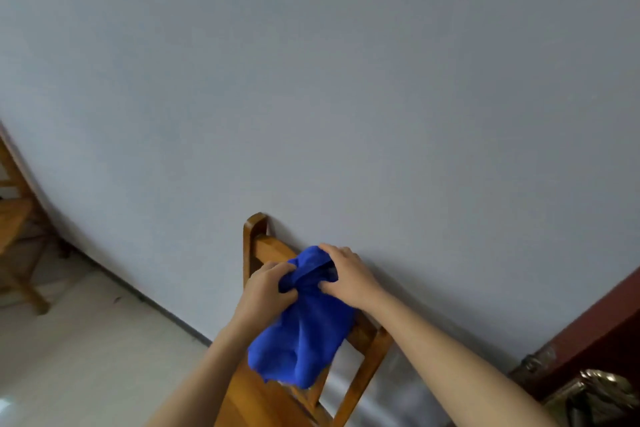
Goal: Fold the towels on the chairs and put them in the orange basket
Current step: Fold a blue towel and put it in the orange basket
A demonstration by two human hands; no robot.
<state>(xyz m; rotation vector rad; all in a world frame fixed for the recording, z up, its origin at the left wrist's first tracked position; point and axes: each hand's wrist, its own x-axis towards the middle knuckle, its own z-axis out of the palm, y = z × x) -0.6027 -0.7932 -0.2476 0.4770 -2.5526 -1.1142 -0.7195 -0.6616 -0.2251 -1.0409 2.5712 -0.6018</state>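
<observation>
A bright blue towel hangs bunched over the top rail of a wooden chair that stands against the wall. My left hand grips the towel's upper left part, fingers curled into the cloth. My right hand holds the towel's top right edge at the rail, thumb underneath. The towel's lower part droops in front of the chair back. No orange basket is in view.
A second wooden chair stands at the far left by the wall. A dark red-brown piece of furniture with a metallic object is at the lower right. Pale floor lies to the left.
</observation>
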